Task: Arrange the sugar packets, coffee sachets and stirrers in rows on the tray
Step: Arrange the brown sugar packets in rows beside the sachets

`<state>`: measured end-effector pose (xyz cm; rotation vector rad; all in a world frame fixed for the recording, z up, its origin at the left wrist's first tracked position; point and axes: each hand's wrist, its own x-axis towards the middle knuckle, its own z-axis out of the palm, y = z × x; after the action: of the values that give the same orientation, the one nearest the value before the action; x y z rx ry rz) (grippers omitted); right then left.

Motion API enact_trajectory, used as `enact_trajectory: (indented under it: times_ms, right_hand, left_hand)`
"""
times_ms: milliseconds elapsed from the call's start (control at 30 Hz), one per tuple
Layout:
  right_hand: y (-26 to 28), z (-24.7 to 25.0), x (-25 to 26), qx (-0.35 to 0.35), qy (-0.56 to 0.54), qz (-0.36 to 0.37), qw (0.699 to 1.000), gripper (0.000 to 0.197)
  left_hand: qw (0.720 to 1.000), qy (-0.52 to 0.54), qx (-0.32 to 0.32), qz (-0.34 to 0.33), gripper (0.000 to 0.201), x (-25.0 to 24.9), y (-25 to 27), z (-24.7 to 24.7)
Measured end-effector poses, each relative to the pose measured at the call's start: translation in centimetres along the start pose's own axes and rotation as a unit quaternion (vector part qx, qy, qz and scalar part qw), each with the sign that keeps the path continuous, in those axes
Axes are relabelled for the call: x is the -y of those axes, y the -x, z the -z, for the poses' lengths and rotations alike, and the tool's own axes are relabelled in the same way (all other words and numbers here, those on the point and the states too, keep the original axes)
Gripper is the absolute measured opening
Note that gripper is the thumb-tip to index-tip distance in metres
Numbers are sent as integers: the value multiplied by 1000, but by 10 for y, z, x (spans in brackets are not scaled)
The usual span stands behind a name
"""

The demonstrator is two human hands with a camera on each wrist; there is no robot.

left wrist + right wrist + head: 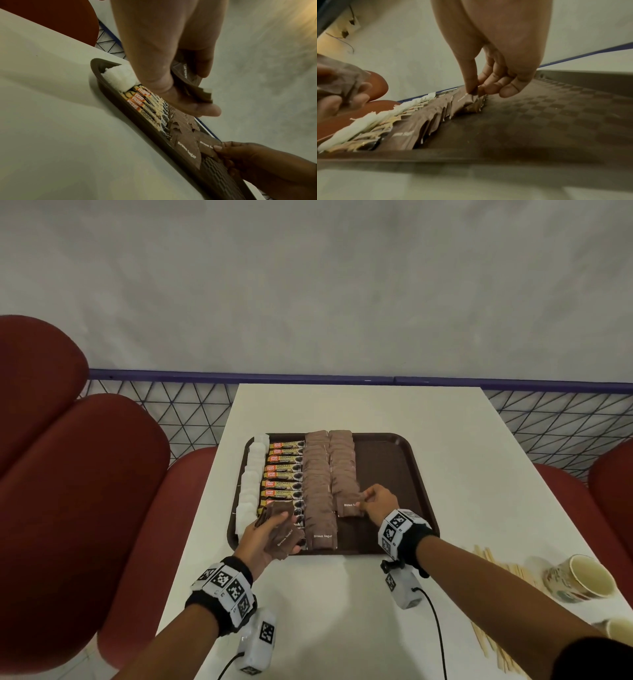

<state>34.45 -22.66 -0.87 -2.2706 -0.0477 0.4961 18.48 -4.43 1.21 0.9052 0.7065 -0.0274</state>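
Seen from the head: a brown tray (394,470) on a white table (342,611), filled from the left with a row of white packets (251,474), a row of coffee sachets (282,474) and two rows of brown sugar packets (318,491). Right part of the tray bare. Left hand (263,537) over the tray's near left corner, fingers curled round a small bundle of brown packets (282,530). Right hand (378,503) at the near end of the second brown row, thumb and fingertips pinching one packet (349,506) at its right edge.

Only here: wooden stirrers (493,563) and two paper cups (582,578) on the table right of the tray, well apart from it.

From the left wrist: thumb (188,106) under the bundle, fingers (204,63) over it.

From the right wrist: pinched packet's near edge lifted, its far end resting on the row; checkered tray floor (556,115) beside it.
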Motion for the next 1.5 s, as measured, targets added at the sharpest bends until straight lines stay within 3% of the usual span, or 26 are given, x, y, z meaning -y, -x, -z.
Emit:
enact_trajectory:
  times_ms: [300,367,533,733,900,1100,1333,1500]
  right_hand:
    - [-1,-12,2,1,90,-29,996,22]
    - [-1,-12,5,6,123,-30,992,7]
    - [-3,-14,4,-8,206,18,978,25]
    - [0,-15,5,-64,205,46,975,41]
    - [11,-15,11,-95,185,135,969,35]
    - [35,-24,22,34,66,239,968,7]
    - [60,-37,32,155,123,268,943,41]
    - [67,-36,39,166,90,251,949,31]
  left_hand:
    - [1000,26,8,14,32,-2,-2,5]
    - [1000,26,10,14,30,-3,-1,5]
    - [1000,9,13,10,24,-3,-1,7]
    - [1000,-18,18,-3,22,-3,0,3]
    - [1000,-23,18,-11,26,-1,0,-1]
    - [1000,-7,24,-20,25,0,0,-11]
    - [999,-3,32,-18,34,2,2,-21]
    - [1000,0,16,-8,42,3,0,-22]
